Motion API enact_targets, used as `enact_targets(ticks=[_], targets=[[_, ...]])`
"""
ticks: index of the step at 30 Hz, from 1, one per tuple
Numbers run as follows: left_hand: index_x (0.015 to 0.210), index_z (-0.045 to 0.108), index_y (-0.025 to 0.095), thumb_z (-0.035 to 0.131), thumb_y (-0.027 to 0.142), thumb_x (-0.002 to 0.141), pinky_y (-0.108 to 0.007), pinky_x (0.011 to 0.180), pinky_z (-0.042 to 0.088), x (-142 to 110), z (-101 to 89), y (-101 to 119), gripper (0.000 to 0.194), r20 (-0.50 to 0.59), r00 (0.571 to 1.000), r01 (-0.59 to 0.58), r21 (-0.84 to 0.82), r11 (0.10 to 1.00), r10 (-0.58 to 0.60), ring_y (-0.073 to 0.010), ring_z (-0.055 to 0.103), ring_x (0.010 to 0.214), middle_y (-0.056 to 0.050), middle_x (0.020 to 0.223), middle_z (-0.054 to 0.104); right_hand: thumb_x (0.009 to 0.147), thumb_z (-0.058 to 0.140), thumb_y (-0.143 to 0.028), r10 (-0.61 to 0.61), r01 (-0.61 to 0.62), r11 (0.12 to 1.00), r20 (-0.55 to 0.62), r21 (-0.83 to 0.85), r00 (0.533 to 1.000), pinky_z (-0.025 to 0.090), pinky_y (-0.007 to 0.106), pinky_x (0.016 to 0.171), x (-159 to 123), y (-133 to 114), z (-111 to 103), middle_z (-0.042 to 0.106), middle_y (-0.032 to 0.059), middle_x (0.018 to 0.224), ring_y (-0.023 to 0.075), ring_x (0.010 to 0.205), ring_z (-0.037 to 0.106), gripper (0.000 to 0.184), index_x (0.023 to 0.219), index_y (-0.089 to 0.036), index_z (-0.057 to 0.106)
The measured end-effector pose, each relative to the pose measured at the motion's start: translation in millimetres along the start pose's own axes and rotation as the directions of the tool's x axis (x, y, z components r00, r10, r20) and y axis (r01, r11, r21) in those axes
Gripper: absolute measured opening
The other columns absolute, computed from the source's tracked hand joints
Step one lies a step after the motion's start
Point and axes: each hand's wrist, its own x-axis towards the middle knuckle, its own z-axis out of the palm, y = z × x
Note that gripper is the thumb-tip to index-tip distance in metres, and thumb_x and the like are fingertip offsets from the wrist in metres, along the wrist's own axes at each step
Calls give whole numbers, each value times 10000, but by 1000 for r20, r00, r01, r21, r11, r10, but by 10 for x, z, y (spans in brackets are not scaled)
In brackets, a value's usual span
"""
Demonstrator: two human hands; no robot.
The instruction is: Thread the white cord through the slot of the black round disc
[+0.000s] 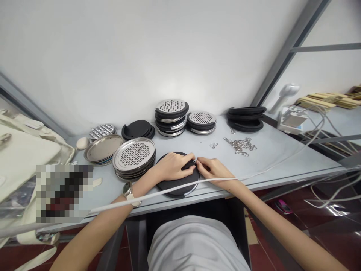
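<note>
A round black disc (176, 185) with a shiny metal rim lies flat at the table's front edge. My left hand (176, 165) rests over its top, fingers curled and gripping it near the right side. At that side my right hand (213, 169) is closed in a pinch, meeting the left fingertips. A small shiny metal clip (194, 162) shows between the fingers, mostly hidden by them. To the right lies a loose pile of metal clips (241, 145), with a single clip (213, 145) nearer the disc.
Left of the disc stand stacked perforated metal grater discs (134, 154) and plain metal discs (103, 147). Assembled black-rimmed stacks (171, 116) sit at the back, with black holders (245, 119) to the right. A white cable (166, 191) crosses before my arms; a cream bag (25, 150) sits left.
</note>
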Motion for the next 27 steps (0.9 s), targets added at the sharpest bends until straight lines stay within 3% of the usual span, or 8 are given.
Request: enact_targets(ticks=[15,27], targets=[[950,509,208,427,307,922,-235,558,337,8,-17,4,132,8,1000,-13,-86,996,14,-150,590,609,13,687,610,852,414,-253,14,-13,999,-15,31,1000,288,203,502,-10,-50,-11,497,-34,548,82,476,410,209,669,-182,484],[993,516,202,432,312,926,-237,584,356,10,-26,4,155,15,1000,-23,-104,994,24,-156,608,647,-1,744,647,911,353,-297,-7,7,1000,-6,-28,1000,307,221,529,-15,-27,-12,573,6,602,107,511,473,303,697,-177,531]])
